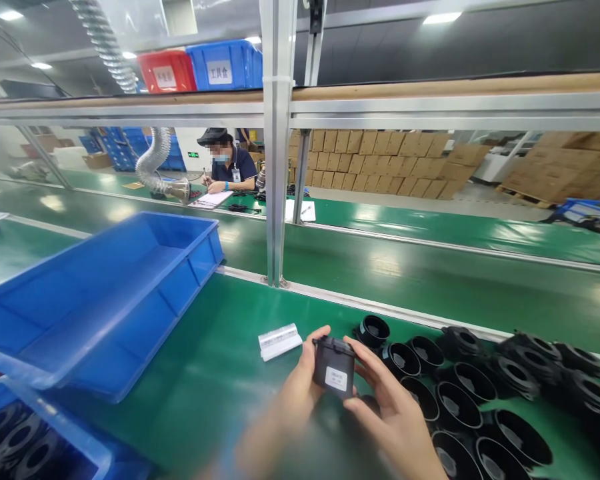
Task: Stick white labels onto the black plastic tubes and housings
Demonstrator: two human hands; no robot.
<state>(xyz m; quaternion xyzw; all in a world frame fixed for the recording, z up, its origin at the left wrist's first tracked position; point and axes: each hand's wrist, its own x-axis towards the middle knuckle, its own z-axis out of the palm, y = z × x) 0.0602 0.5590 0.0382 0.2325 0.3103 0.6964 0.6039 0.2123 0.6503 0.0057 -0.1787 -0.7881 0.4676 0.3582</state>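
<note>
Both my hands hold one black cylindrical plastic part [334, 365] with a small white label on its side, above the green bench. My left hand [293, 400] grips its left side with thumb and fingers. My right hand [395, 417] clasps its right side, thumb on top. A small roll of white labels [279, 341] lies on the bench just left of the part. Several matching black round parts [460, 400] lie open side up in a cluster to the right of my hands.
A large blue bin [105, 300] rests tilted at the left, over another blue bin [15, 433] with black parts. An aluminium post [276, 167] rises behind. Across the green conveyor a person sits writing [227, 170]. Cardboard boxes [380, 160] are stacked beyond.
</note>
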